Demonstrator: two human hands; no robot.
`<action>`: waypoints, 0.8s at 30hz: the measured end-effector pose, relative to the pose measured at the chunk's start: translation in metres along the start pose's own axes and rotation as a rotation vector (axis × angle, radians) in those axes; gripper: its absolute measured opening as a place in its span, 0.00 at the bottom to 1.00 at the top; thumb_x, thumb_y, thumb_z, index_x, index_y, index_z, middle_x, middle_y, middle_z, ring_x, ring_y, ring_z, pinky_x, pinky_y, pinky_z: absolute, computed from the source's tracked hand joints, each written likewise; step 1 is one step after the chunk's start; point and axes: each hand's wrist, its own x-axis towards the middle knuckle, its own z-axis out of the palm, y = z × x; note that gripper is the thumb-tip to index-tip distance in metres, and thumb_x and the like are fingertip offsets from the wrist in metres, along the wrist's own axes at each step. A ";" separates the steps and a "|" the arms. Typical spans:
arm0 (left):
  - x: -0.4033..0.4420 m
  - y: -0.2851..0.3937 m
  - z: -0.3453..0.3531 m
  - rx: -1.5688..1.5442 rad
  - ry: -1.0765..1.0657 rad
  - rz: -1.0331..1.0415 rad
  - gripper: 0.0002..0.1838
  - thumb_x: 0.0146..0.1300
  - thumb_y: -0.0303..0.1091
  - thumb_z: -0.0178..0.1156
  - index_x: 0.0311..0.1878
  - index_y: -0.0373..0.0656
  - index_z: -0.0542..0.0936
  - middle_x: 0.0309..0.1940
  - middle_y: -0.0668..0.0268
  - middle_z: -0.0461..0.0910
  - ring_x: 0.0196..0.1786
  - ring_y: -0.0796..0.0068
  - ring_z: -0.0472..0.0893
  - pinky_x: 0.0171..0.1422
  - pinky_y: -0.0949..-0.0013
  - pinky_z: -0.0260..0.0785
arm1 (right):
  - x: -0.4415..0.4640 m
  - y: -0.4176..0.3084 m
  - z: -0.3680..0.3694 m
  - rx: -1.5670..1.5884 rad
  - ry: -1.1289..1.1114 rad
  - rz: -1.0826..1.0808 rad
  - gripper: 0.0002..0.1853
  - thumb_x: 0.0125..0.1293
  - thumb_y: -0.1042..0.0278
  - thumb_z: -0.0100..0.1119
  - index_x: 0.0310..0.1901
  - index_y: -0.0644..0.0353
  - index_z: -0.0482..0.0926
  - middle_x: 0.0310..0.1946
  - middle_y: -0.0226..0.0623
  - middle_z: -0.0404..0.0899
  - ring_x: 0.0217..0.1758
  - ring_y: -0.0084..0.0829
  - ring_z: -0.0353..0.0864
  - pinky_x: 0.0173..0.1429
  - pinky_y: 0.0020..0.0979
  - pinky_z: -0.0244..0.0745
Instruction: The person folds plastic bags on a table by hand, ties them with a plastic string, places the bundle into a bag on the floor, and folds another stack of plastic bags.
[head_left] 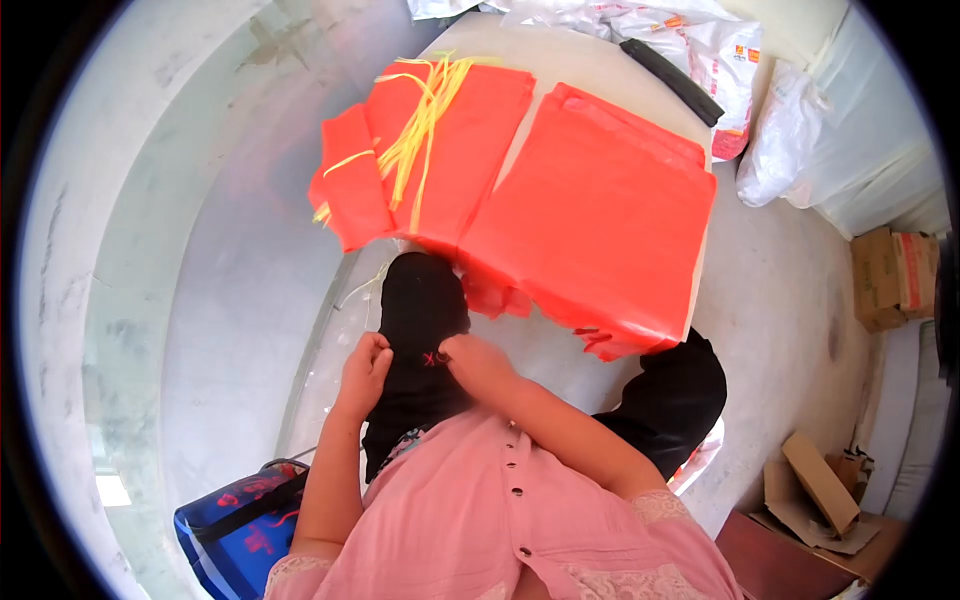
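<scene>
My left hand (368, 366) is at the left side of my black-trousered knee (425, 300), fingers curled in, thumb near the fingertips. Whether anything is pinched there cannot be made out. Across the same leg my right hand (478, 364) is closed, its fingertips beside a small red mark or scrap (431, 358) on the black cloth. Just beyond the knee lie a stack of red plastic sheets or bags (610, 210) and a second red stack (490, 130). A bunch of yellow strips (428, 125) rests over the second stack. A narrow folded red bundle (355, 180) is at its left, with a yellow strip across it.
A black bar-shaped object (672, 82) lies at the table's far right, near white printed sacks (735, 70). A blue patterned bag (240, 530) stands at lower left. Cardboard boxes (880, 280) and an opened carton (815, 500) are on the right.
</scene>
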 end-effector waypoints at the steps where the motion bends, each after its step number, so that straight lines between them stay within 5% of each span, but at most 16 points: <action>1: 0.001 0.008 -0.001 0.082 -0.019 0.030 0.12 0.69 0.29 0.66 0.52 0.42 0.77 0.31 0.61 0.76 0.35 0.60 0.76 0.45 0.61 0.73 | 0.002 0.005 -0.003 -0.037 0.006 0.027 0.15 0.61 0.76 0.64 0.50 0.56 0.76 0.46 0.43 0.83 0.50 0.50 0.83 0.52 0.50 0.80; 4: 0.001 0.014 -0.008 0.262 -0.039 0.126 0.22 0.56 0.30 0.77 0.53 0.42 0.78 0.31 0.62 0.75 0.36 0.60 0.77 0.44 0.61 0.72 | 0.001 0.011 -0.010 -0.067 0.051 0.174 0.17 0.59 0.77 0.64 0.51 0.57 0.76 0.48 0.44 0.82 0.52 0.51 0.83 0.53 0.50 0.80; 10: 0.010 -0.014 -0.015 0.193 -0.044 0.009 0.17 0.56 0.22 0.62 0.50 0.40 0.79 0.40 0.56 0.82 0.43 0.58 0.84 0.51 0.58 0.77 | 0.006 0.043 0.007 0.048 -0.113 0.606 0.20 0.60 0.78 0.58 0.56 0.63 0.80 0.50 0.59 0.86 0.57 0.61 0.84 0.61 0.54 0.79; 13: 0.022 -0.005 -0.018 0.328 -0.121 -0.126 0.16 0.58 0.19 0.57 0.51 0.37 0.80 0.45 0.49 0.86 0.48 0.49 0.86 0.54 0.54 0.78 | 0.008 0.072 0.033 0.057 -0.241 0.607 0.20 0.61 0.74 0.57 0.55 0.62 0.83 0.51 0.58 0.87 0.58 0.58 0.85 0.61 0.51 0.80; 19: 0.050 -0.028 -0.012 0.608 -0.251 -0.003 0.21 0.58 0.18 0.58 0.56 0.37 0.83 0.52 0.45 0.87 0.55 0.42 0.85 0.59 0.51 0.77 | 0.017 0.101 0.057 0.024 -0.430 0.615 0.18 0.64 0.71 0.58 0.55 0.61 0.86 0.52 0.57 0.87 0.58 0.57 0.85 0.62 0.50 0.80; 24: 0.058 -0.040 0.001 0.438 -0.215 -0.059 0.19 0.63 0.22 0.56 0.57 0.37 0.84 0.51 0.42 0.86 0.58 0.39 0.84 0.61 0.49 0.77 | 0.014 0.112 0.070 0.044 -0.381 0.622 0.18 0.68 0.60 0.59 0.52 0.61 0.87 0.50 0.57 0.87 0.56 0.58 0.85 0.59 0.50 0.80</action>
